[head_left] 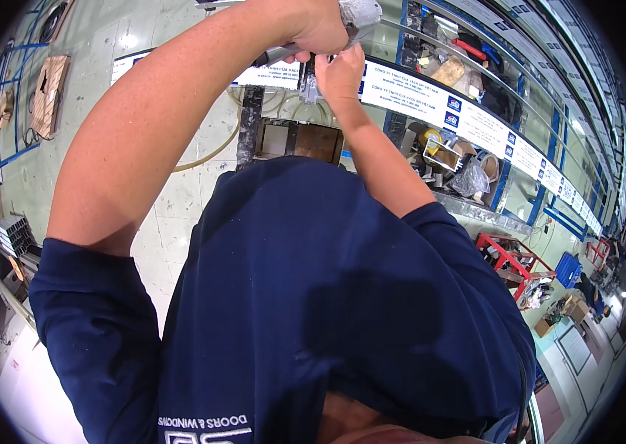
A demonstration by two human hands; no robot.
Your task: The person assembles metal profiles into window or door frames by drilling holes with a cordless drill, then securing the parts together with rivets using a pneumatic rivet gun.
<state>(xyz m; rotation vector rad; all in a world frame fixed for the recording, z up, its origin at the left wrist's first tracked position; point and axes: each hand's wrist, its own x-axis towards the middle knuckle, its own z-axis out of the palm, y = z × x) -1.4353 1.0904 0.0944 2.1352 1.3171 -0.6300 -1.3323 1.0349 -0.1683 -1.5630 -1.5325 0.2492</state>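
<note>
Bright workshop with a pale, glossy tiled floor (91, 55) and crowded edges.
At the left, blue-edged racking (17, 156) stands near a wooden panel (45, 120) with a ragged opening; at the right, a red metal-framed cart (516, 272) full of odds and ends stands near a blue crate (569, 270), with cardboard boxes (572, 307) and a pale rectangular board (574, 349) beyond, while a small light (624, 294) glows by the dark rim.

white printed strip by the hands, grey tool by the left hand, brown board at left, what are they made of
White printed strip: probably smooth film or coating, given its even white face.
Grey tool: perhaps dull metal, going by its mottled grey; plastic possible.
Brown board: likely matte wood, from grain-like streaks.
</note>
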